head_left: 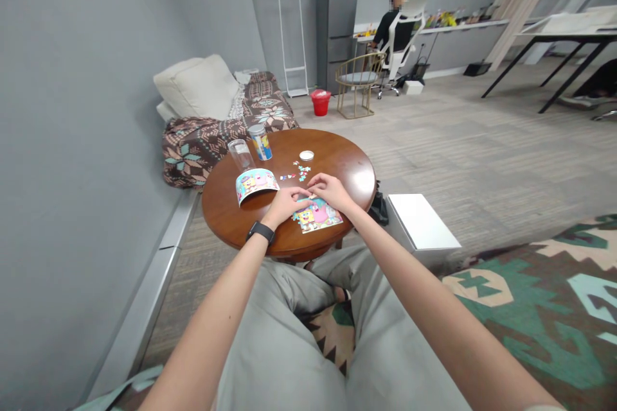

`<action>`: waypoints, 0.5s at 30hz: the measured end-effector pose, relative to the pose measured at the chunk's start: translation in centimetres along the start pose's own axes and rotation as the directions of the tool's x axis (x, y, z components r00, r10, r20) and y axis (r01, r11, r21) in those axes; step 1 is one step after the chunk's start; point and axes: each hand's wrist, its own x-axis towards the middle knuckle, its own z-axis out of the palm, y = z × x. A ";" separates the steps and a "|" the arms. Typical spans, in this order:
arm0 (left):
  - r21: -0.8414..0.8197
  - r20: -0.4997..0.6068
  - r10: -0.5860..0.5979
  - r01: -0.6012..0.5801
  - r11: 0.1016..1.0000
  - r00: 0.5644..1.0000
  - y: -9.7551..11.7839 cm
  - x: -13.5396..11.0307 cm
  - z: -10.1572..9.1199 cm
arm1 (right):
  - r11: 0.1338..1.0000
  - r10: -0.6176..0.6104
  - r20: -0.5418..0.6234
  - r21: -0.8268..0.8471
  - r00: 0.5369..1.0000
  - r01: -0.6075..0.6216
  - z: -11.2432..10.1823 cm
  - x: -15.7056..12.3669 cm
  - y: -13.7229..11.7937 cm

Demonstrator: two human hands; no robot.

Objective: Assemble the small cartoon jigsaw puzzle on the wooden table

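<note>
A partly assembled jigsaw puzzle (pixel 320 217) with a yellow and a pink cartoon figure lies flat on the round wooden table (pixel 337 148). My left hand (pixel 287 204), its wrist in a black watch, rests at the puzzle's left side with thumb and fingers stretched out and apart. At the top edge, my right hand (pixel 330 191) has its fingers bent and their tips together; whatever is between them is too small to make out. Loose puzzle pieces (pixel 303 172) are scattered just beyond my hands. Left of them stands a curved picture sheet (pixel 257 182) with the same cartoon.
Behind the sheet are a clear plastic cylinder (pixel 241 155) and a printed can (pixel 261 142); a round lid (pixel 306 155) lies near the pieces. A white box (pixel 421 221) stands right of the table. Further back, a person (pixel 388 26) sits near a fridge (pixel 336 19).
</note>
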 end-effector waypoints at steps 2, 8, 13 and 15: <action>0.002 -0.001 -0.015 0.015 1.000 1.000 0.0 0.0 0.0 | 1.000 -0.002 0.002 0.004 1.000 0.002 0.0 0.0 0.0; -0.103 -0.114 -0.043 0.031 0.994 0.993 -0.8 0.5 -0.1 | 0.999 0.022 -0.042 0.043 0.999 -0.020 0.2 0.0 0.0; -0.191 -0.195 -0.065 0.027 0.981 0.979 -1.5 0.5 -0.2 | 1.000 0.015 -0.028 -0.004 1.000 -0.015 0.3 0.1 0.4; -0.208 -0.249 -0.118 0.066 0.976 0.961 -1.5 0.4 -0.4 | 0.996 -0.027 -0.026 -0.081 0.999 0.025 0.3 0.0 0.3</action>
